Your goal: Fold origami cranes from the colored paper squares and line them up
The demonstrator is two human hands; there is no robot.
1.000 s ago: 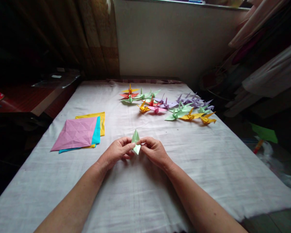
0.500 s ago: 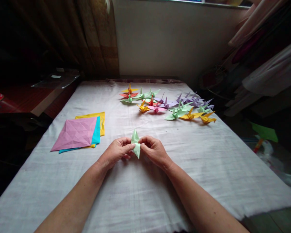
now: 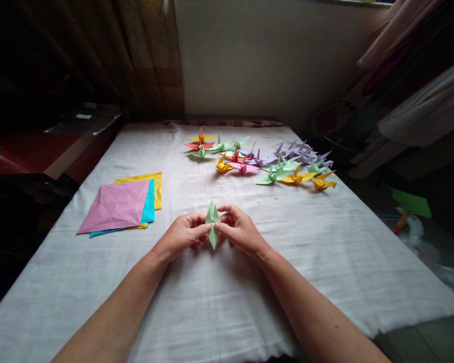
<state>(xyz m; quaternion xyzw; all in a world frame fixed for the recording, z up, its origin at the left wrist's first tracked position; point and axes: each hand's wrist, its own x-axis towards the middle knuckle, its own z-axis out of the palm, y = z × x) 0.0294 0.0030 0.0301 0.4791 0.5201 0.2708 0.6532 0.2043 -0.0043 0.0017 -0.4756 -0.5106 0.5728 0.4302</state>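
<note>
A light green folded paper [image 3: 212, 214], shaped like a narrow diamond with pointed ends, stands upright between my two hands above the cloth. My left hand [image 3: 187, 231] pinches its left side, thumb across the middle. On the opposite edge, my right hand [image 3: 240, 229] grips it with the thumb on the front and the fingers behind. Past my hands lie several finished paper cranes in green, purple, yellow, red and pink, among them a yellow crane [image 3: 324, 180] and a pink crane [image 3: 243, 167].
Left of my hands is a stack of creased paper sheets, with a pink sheet [image 3: 117, 204] over blue and yellow ones. A white cloth [image 3: 196, 312] covers the table. A dark red table [image 3: 26, 151] adjoins at left; hanging clothes [image 3: 423, 111] are at right.
My right thumb has shifted onto the front of the green paper, and my right fingers have opened a little behind it. The view has tilted slightly.
</note>
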